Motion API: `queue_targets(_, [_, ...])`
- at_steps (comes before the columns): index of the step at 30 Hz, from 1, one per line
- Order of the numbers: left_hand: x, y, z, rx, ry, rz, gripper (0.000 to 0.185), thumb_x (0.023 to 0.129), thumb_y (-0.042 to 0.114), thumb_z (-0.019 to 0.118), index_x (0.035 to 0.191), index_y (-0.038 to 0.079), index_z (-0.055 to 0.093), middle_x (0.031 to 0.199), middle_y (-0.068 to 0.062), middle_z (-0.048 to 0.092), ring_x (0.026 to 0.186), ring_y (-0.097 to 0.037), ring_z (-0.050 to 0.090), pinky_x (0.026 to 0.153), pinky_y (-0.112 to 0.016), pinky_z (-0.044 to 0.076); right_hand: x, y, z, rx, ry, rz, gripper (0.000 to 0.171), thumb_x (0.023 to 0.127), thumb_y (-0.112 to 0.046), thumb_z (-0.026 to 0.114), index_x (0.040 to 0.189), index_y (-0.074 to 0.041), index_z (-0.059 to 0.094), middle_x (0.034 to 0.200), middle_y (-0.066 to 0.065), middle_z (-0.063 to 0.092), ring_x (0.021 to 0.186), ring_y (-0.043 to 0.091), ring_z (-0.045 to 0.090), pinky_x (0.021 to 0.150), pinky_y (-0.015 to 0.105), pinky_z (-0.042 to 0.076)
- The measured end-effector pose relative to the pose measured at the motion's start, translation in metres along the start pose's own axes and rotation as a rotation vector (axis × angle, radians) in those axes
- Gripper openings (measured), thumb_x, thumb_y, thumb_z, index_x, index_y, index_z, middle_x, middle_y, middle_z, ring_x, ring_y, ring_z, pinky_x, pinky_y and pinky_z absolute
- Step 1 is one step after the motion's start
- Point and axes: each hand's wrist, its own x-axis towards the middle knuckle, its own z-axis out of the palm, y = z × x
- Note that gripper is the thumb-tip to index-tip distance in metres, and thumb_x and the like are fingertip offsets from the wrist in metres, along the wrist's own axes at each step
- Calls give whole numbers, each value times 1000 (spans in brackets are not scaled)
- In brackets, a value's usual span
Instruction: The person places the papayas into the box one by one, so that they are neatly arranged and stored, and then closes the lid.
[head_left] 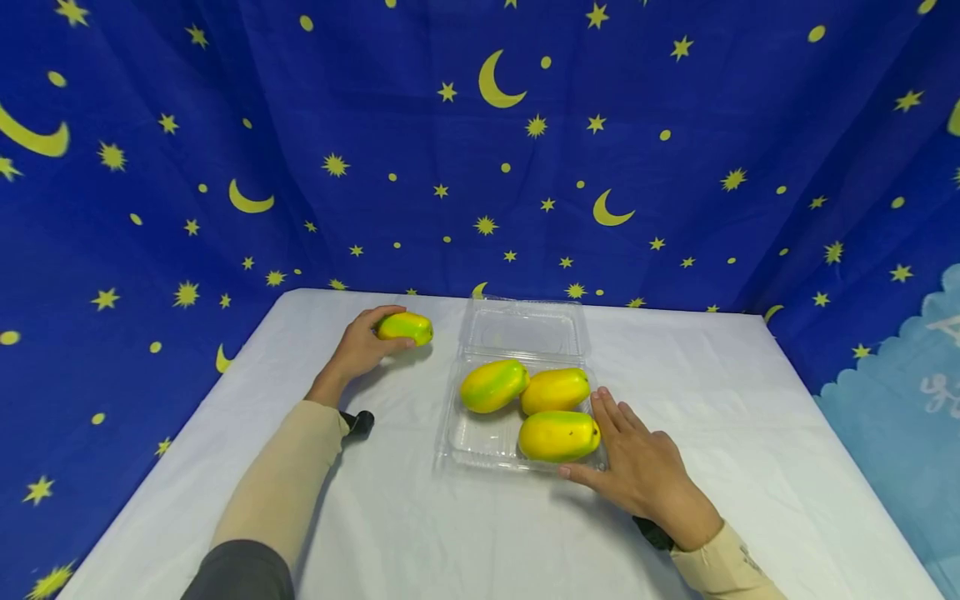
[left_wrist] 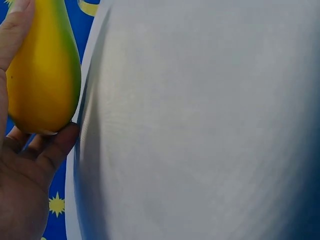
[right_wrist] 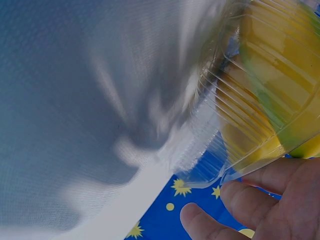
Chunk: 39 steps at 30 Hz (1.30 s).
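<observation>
My left hand [head_left: 358, 348] grips a yellow-green papaya [head_left: 409, 329] between thumb and fingers, left of a clear plastic clamshell box [head_left: 472, 442]. In the left wrist view the same papaya [left_wrist: 45, 75] fills the upper left. The box stands with its lid [head_left: 521, 329] laid back. Inside lie three papayas: one at the left [head_left: 493, 386], one at the back right [head_left: 555, 391] and one at the front right [head_left: 558, 436]. My right hand [head_left: 645, 468] rests against the box's right side, fingers extended. In the right wrist view, its fingertips touch the ribbed wall [right_wrist: 235, 110].
A white cloth covers the table [head_left: 390, 525]. Behind it and at both sides hangs a blue curtain [head_left: 420, 142] with yellow moons and stars. A light blue panel [head_left: 900, 400] shows at the right edge.
</observation>
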Motion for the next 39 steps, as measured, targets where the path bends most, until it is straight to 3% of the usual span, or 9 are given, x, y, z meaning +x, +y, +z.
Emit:
queue_targets(14, [-12, 20, -3, -12, 109, -10, 76, 70, 55, 87, 136, 32, 59, 142, -8, 49, 123, -30, 49, 106, -50, 37, 1, 0, 1, -4, 15, -9, 116, 81, -87, 46, 159, -4, 21, 166, 13, 23, 144, 41, 40, 85, 63, 51])
queue_targets(19, [-17, 28, -4, -21, 126, 13, 76, 71, 53, 87, 137, 27, 59, 140, -7, 49, 122, -29, 49, 105, -49, 38, 0, 0, 0, 1, 3, -3, 117, 81, -87, 45, 159, -4, 20, 166, 13, 22, 144, 42, 39, 86, 64, 50])
queue_targets(31, [-34, 59, -10, -53, 183, -6, 75, 69, 61, 85, 133, 33, 59, 138, -3, 47, 121, -26, 48, 104, -50, 39, 1, 0, 0, -1, 5, -3, 117, 81, -88, 45, 160, -5, 21, 166, 13, 23, 145, 41, 39, 86, 63, 50])
queue_targets(39, [-44, 67, -11, -63, 189, 16, 77, 70, 55, 87, 136, 27, 58, 140, -2, 47, 122, -26, 48, 103, -48, 39, 1, -1, 0, -14, -11, -5, 117, 81, -88, 44, 159, -4, 21, 166, 14, 23, 144, 42, 39, 83, 63, 51])
